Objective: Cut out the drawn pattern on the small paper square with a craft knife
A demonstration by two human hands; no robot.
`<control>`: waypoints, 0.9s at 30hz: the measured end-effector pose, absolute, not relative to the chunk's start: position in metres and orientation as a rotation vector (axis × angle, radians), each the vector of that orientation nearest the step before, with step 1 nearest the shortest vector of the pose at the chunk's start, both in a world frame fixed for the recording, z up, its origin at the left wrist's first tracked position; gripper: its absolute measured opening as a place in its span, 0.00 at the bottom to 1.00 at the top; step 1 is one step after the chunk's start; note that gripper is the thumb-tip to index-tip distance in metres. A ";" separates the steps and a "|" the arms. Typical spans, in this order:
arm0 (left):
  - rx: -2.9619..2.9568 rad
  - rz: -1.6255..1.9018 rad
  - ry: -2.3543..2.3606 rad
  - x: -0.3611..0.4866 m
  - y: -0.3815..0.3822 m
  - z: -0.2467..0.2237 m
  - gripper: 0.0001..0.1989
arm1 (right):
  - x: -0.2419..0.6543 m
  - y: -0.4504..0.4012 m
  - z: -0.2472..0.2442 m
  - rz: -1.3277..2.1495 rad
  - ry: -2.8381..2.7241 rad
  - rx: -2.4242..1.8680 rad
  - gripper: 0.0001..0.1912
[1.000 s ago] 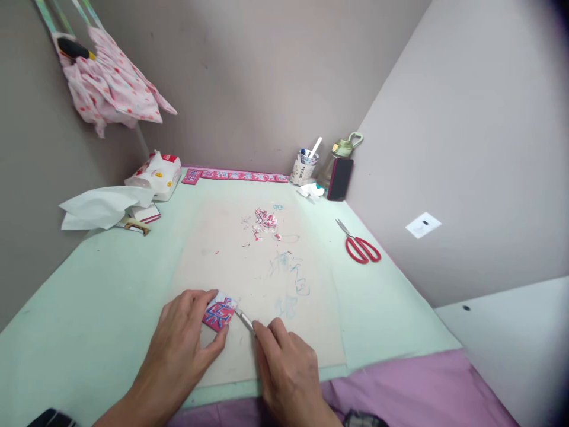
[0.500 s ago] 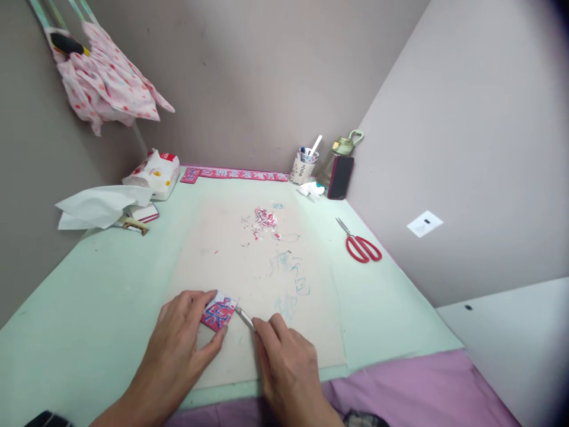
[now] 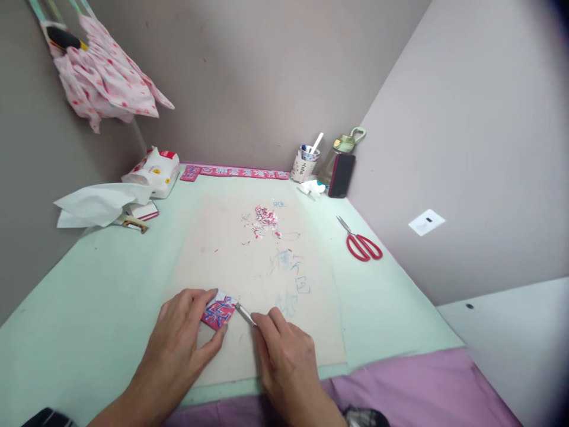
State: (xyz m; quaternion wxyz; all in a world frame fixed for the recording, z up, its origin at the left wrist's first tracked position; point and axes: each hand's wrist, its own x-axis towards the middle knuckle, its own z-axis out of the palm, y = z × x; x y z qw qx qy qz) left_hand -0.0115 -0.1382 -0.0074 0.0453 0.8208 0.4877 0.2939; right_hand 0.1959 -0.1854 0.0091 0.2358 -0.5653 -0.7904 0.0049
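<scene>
A small square carving block [image 3: 219, 312], pink with blue character lines and a white upper edge, lies tilted on the beige board [image 3: 213, 273]. My left hand [image 3: 180, 335] pinches it between thumb and fingers at its left and lower sides. In my right hand [image 3: 287, 350] is a slim carving knife [image 3: 246, 314], gripped like a pen. The knife's tip meets the block's right corner. A pile of red and white shavings [image 3: 265, 217] sits further up the board, near some blue handwriting [image 3: 291, 270].
Red-handled scissors [image 3: 362, 246] lie at right. Along the back stand a row of carved pink blocks [image 3: 244, 173], a pen cup [image 3: 304, 165], a green bottle [image 3: 344, 145] and a phone [image 3: 341, 175]. Tissues [image 3: 157, 172] and a wooden-handled tool [image 3: 133, 223] are at left.
My right hand and the knife have shifted very slightly, with the tip still at the block's right corner. My left hand holds the block in the same place.
</scene>
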 end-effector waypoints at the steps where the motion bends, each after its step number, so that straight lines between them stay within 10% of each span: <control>1: 2.512 0.897 1.491 -0.011 -0.138 -0.007 0.18 | 0.196 -0.185 0.009 0.025 -2.168 -1.551 0.11; 27: 2.500 0.865 1.507 -0.012 -0.138 -0.007 0.19 | 0.197 -0.183 0.010 0.041 -2.156 -1.612 0.11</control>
